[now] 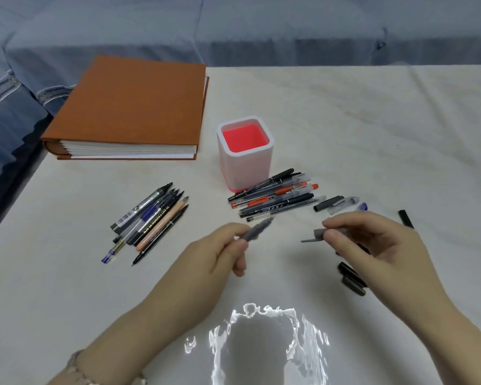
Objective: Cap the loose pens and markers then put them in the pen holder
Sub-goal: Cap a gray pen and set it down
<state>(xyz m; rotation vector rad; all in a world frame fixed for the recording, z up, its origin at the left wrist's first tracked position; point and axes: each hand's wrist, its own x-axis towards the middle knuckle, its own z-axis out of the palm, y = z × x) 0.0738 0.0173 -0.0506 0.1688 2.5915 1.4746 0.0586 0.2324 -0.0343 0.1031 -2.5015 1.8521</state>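
- Progress: early stage. The pen holder (245, 151) stands empty; its red interior shows no pens.
- Step in hand: the left hand (220, 254) pinches a grey pen (257, 229) between closed fingers, tip end pointing toward the right hand (372, 243).
- The right hand's fingers are closed on a grey cap (315, 235) with a clip; cap and pen are apart, not yet joined.
- Remaining: a left pile of pens (147, 220) lies well apart from the holder; several tips there appear uncapped.
- A second pile of pens (275, 195) lies just beside the holder base; this pile appears mostly capped.
- Loose caps (351, 279) lie on the surface (372, 120) under and near the right hand.
- The held pen is blurred; its tip detail cannot be told.
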